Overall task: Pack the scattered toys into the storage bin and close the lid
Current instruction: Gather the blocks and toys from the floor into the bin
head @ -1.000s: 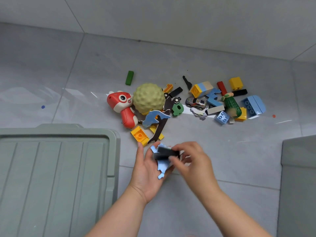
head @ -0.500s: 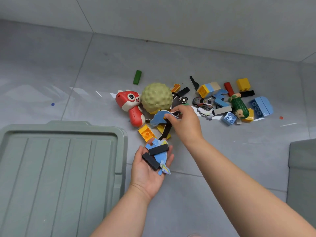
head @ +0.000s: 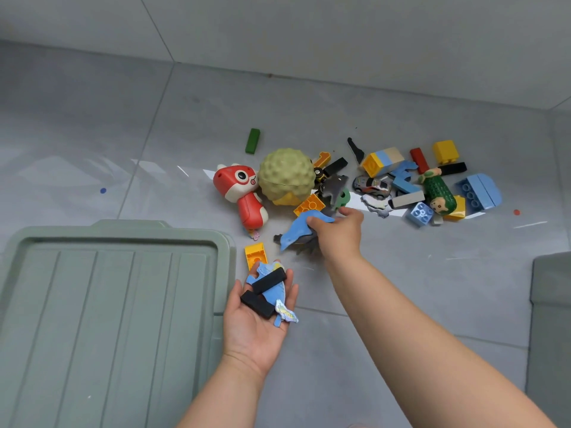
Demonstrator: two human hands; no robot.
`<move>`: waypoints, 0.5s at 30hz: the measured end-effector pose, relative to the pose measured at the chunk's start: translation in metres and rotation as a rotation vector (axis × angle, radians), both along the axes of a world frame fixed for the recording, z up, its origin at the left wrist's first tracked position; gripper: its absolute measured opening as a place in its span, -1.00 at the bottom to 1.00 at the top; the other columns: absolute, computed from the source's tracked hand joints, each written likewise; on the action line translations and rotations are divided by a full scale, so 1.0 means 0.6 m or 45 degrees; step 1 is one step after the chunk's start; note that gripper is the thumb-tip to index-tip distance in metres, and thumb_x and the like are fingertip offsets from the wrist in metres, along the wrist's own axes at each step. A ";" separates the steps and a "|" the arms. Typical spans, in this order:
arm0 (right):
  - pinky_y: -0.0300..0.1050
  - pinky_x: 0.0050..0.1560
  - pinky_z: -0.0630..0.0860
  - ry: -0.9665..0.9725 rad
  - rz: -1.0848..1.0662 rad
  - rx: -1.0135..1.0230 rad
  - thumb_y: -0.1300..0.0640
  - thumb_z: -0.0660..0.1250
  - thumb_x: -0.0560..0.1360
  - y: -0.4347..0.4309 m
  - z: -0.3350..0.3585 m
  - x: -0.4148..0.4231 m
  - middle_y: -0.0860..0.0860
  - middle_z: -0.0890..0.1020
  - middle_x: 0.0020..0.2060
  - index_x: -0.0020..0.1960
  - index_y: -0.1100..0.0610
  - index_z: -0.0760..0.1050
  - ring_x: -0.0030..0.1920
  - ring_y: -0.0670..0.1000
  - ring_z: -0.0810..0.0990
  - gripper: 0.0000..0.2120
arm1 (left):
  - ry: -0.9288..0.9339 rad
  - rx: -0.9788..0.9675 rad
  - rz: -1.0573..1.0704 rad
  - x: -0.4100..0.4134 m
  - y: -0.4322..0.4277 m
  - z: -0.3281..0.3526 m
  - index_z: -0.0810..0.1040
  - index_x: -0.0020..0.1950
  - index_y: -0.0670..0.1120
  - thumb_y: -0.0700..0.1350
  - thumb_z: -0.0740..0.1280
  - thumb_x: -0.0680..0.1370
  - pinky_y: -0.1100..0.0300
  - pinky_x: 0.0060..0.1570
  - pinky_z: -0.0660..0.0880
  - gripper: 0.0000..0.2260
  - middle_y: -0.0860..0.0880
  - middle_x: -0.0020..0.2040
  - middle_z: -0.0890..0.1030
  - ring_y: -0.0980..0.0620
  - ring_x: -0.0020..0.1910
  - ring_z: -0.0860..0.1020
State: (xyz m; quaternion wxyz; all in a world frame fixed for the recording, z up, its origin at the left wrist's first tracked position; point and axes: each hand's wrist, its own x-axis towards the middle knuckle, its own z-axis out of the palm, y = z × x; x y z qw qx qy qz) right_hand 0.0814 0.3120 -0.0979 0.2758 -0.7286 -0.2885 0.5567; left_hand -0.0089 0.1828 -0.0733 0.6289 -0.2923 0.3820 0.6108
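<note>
Gathering a handful
Right hand (head: 340, 233) pinches a blue dolphin piece (head: 296, 233); left hand (head: 256, 319), spread palm-up nearby, cradles black blocks (head: 268, 281) as a collecting tray.

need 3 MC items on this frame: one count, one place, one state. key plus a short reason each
1. How many black blocks lie on the left hand?
A. one
B. two
C. four

2. Where is the green block?
A. on the left hand
B. alone on the floor, beyond the ball
C. in a bucket

3. What is the right hand doing?
A. lying flat and empty on the floor
B. holding the ball
C. holding the blue dolphin

Key:
1 B: two black bars lie over a blue piece on the upturned palm.
2 B: it sits apart from the pile and touches nothing.
3 C: thumb and fingers pinch the dolphin's edge.
</note>
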 end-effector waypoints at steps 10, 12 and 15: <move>-0.01 0.07 0.48 -0.065 0.426 0.212 0.12 0.39 0.45 -0.037 0.013 0.040 0.18 0.59 0.05 -0.07 0.10 0.53 -0.01 0.09 0.57 -0.91 | 0.009 0.023 0.015 -0.012 -0.018 0.003 0.43 0.39 -0.09 0.07 0.05 0.61 -0.10 -0.16 0.60 -0.56 -0.18 0.05 0.66 -0.16 -0.11 0.68; -0.09 0.03 0.45 -0.381 0.708 0.361 0.09 0.37 0.44 -0.051 0.000 0.009 0.09 0.51 0.10 0.07 0.16 0.48 0.05 0.05 0.50 -0.75 | 0.005 0.041 0.022 -0.015 -0.022 0.007 0.44 0.37 -0.08 0.07 0.06 0.60 -0.10 -0.13 0.59 -0.57 -0.18 0.05 0.66 -0.16 -0.10 0.68; -0.11 -0.22 0.36 -0.610 0.702 0.423 0.04 0.34 0.42 -0.062 0.002 -0.020 0.03 0.49 -0.13 -0.05 0.10 0.37 -0.08 0.09 0.50 -0.79 | 0.022 0.064 0.003 -0.028 -0.029 0.018 0.54 0.25 -0.08 0.05 0.14 0.53 -0.08 -0.19 0.61 -0.61 -0.17 0.09 0.65 -0.15 -0.11 0.68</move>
